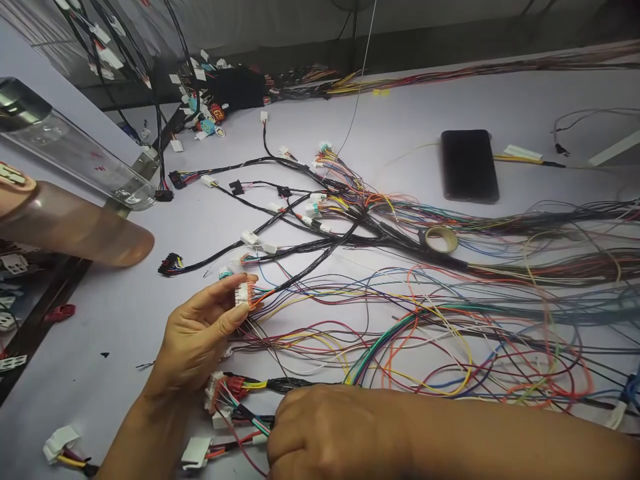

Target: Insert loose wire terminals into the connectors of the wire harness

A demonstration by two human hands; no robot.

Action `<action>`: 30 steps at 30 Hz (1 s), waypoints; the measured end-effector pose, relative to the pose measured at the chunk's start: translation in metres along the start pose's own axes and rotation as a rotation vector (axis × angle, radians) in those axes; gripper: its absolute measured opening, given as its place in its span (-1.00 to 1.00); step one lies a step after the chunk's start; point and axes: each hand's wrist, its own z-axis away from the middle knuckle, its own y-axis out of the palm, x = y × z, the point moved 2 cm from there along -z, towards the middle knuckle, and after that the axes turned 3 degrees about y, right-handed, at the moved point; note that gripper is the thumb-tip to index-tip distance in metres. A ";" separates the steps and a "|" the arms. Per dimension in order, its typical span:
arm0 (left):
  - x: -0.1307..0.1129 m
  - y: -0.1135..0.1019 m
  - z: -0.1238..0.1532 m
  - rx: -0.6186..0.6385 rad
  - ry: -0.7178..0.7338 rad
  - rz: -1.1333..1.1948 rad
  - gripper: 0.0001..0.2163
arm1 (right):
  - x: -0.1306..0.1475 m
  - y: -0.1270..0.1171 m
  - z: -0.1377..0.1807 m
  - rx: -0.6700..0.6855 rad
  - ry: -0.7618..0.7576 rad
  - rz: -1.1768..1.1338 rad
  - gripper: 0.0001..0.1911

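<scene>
My left hand [193, 340] pinches a white and orange wire connector [245, 295] between thumb and fingers, with a black-taped wire branch [310, 270] running from it up to the right. Below, my right hand [315, 430] is closed in a fist, its back toward me. Its fingertips are hidden, so what it grips does not show. Several wires and taped branches run up to it. To its left lie another white and orange connector [215, 392], a red connector [234, 387] and a white connector [197, 453].
Loose coloured wires [440, 333] spread across the right. A tape roll [441, 239] sits on the taped harness trunk [415, 245]. Behind it lies a black flat case [470, 165]. Two bottles, one clear [85, 150] and one brownish [85, 223], stand at left.
</scene>
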 end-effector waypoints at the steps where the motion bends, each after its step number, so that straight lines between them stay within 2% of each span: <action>1: 0.000 0.000 0.000 -0.001 -0.001 0.000 -0.67 | 0.000 0.000 0.000 0.010 0.006 0.002 -0.85; 7: -0.002 0.001 0.001 -0.017 -0.022 0.007 -0.66 | 0.001 -0.002 -0.003 0.046 0.038 -0.006 -0.88; 13: 0.000 -0.001 0.001 -0.020 -0.026 0.035 -0.64 | 0.000 0.000 -0.001 0.003 0.031 -0.015 -0.85; 21: 0.001 -0.003 0.003 -0.038 -0.036 0.041 -0.62 | -0.001 -0.002 -0.002 0.023 0.034 -0.002 -0.89; 30: -0.003 0.000 0.004 0.028 0.052 0.031 -0.66 | -0.001 0.000 0.001 -0.054 0.004 -0.001 -0.83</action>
